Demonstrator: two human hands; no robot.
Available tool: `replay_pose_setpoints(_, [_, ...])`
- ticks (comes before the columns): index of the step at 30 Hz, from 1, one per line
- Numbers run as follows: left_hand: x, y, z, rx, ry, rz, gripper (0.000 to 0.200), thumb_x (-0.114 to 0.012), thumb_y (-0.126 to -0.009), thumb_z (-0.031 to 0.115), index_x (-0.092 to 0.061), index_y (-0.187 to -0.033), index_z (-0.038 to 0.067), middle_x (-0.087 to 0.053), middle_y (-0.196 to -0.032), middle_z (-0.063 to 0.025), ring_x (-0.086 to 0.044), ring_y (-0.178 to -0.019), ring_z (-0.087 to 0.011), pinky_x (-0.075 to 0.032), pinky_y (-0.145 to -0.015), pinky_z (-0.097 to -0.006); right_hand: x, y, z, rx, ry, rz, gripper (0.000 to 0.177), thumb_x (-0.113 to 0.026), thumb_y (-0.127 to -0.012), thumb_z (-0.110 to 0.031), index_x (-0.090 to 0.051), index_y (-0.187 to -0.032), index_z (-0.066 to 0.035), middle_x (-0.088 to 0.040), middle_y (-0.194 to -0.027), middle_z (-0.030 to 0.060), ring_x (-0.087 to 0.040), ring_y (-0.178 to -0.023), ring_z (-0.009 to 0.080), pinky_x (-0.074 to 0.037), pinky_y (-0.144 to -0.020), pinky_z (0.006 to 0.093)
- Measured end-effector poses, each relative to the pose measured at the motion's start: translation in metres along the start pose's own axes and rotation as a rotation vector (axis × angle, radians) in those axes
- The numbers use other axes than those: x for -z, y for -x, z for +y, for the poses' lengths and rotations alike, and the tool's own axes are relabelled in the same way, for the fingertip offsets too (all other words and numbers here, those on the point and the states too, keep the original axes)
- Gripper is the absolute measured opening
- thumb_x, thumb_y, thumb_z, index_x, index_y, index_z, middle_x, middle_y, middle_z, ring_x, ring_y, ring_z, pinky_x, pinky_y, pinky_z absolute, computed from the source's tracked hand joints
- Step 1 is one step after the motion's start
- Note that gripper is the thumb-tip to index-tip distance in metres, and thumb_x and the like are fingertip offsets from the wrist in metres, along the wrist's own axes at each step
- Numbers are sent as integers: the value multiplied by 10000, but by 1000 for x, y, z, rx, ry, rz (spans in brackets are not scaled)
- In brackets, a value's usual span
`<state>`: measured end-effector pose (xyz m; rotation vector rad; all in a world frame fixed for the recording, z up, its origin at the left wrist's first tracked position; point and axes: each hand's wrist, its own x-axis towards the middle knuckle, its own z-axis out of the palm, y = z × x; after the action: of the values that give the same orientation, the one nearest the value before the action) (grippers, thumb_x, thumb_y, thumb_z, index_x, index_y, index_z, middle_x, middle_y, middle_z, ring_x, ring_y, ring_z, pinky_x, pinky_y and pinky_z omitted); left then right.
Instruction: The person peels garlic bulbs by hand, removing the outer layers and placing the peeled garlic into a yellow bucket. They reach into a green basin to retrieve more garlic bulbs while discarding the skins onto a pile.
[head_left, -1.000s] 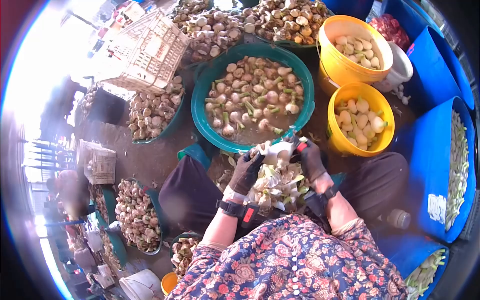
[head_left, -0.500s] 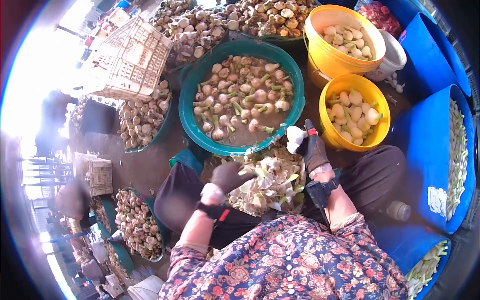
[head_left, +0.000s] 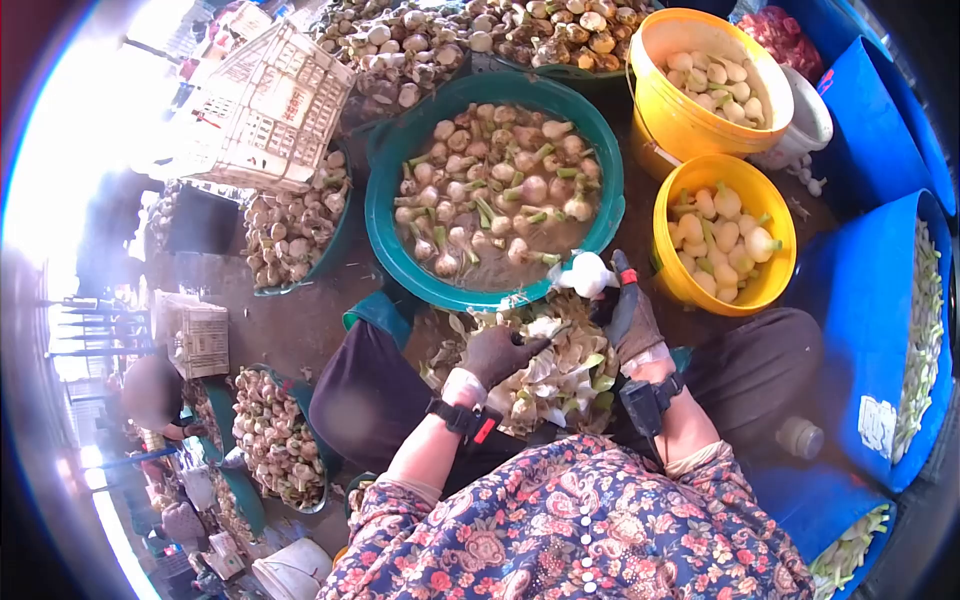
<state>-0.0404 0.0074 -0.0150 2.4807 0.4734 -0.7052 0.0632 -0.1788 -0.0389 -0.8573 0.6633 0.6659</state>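
Observation:
My right hand (head_left: 634,322), in a dark glove, is closed around a peeled white garlic bulb (head_left: 588,274) at the near rim of a green tub (head_left: 385,240). A red band shows on one of its upright digits. To its left, my gloved left hand (head_left: 497,357) hovers above a heap of garlic peelings (head_left: 555,385), a finger stretched to the right and nothing visible in its grasp. Unpeeled garlic bulbs (head_left: 535,190) with green stems float in murky water in the tub. Beside my right hand, a yellow bucket (head_left: 678,275) holds peeled bulbs.
A larger yellow bucket (head_left: 650,60) of peeled bulbs stands behind the first. Blue barrels (head_left: 850,330) line the right side, some with cut stems inside. A white crate (head_left: 265,110) and tubs of unpeeled garlic (head_left: 280,440) lie left. Another person (head_left: 155,395) is far left.
My left hand has moved right and slightly down over the peelings. The garlic bulb in my right hand has turned and is lifted a little. The whole view has shifted slightly.

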Motion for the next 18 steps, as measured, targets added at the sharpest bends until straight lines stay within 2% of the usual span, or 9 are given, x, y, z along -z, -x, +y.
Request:
replay_pose_setpoints(1, [16,9,13,31,-16,-30,587,-595,-733,607,-651,-666,27,-614,-630,-170,-611,-641,-331,-461,-604,-392,-4,4,-1,36,51,-7,398,-595,-829,-492,-608,-814,-94,-520,-603,-2,-442,-458,95,-359,-424,224])
replay_pose_setpoints(2, [29,14,28,68,30,-4,563,-621,-742,576,-651,-724,15,-616,-633,-143,-600,-601,-253,-449,-592,-356,-7,7,-1,69,105,-14,403,-592,-831,-494,-603,-797,-93,-515,-597,-3,-443,-458,93,-358,-421,224])
replay_pose_setpoints(5, [24,2,34,-132,442,206,510,-626,-782,500,-650,-810,-9,-609,-633,-114,-547,-583,-156,-428,-580,-324,-16,17,3,250,337,86,380,-629,-821,-456,-599,-734,-87,-533,-593,-13,-496,-491,88,-423,-453,245])
replay_pose_setpoints(6, [38,6,48,-103,405,124,467,-621,-807,446,-650,-894,-11,-612,-646,-91,-514,-604,-110,-419,-580,-306,-11,12,8,252,333,57,351,-656,-813,-419,-587,-717,-89,-536,-598,-12,-502,-507,86,-424,-458,249])
replay_pose_setpoints(9, [17,-6,50,-244,380,282,445,-618,-808,419,-645,-889,-18,-609,-642,-117,-583,-623,-169,-441,-591,-326,-8,3,21,479,649,118,336,-662,-815,-398,-589,-727,-83,-546,-603,-4,-511,-502,94,-423,-455,253])
replay_pose_setpoints(12, [7,-8,38,-164,500,197,441,-578,-818,421,-650,-868,-10,-625,-674,-152,-623,-648,-236,-468,-628,-373,-8,14,18,260,493,92,325,-655,-814,-408,-605,-767,-89,-558,-605,-1,-517,-481,100,-419,-448,253])
replay_pose_setpoints(15, [-7,-14,5,-107,11,327,440,-527,-831,425,-661,-863,7,-643,-715,-154,-637,-681,-293,-484,-667,-407,-5,13,14,80,233,23,355,-616,-820,-449,-620,-825,-94,-554,-603,6,-509,-474,107,-426,-446,251])
replay_pose_setpoints(17, [-8,-13,-20,-31,-311,-67,444,-497,-829,441,-671,-853,34,-652,-728,-135,-635,-709,-333,-487,-685,-423,-14,28,-6,34,127,12,392,-578,-831,-479,-615,-842,-89,-535,-590,9,-492,-476,121,-423,-445,259])
replay_pose_setpoints(18, [-6,-10,-24,-96,-322,-268,493,-538,-794,522,-679,-833,51,-660,-763,-146,-637,-729,-333,-489,-691,-416,-2,13,-4,85,155,-60,414,-569,-833,-493,-624,-830,-82,-541,-597,15,-496,-474,119,-421,-447,248])
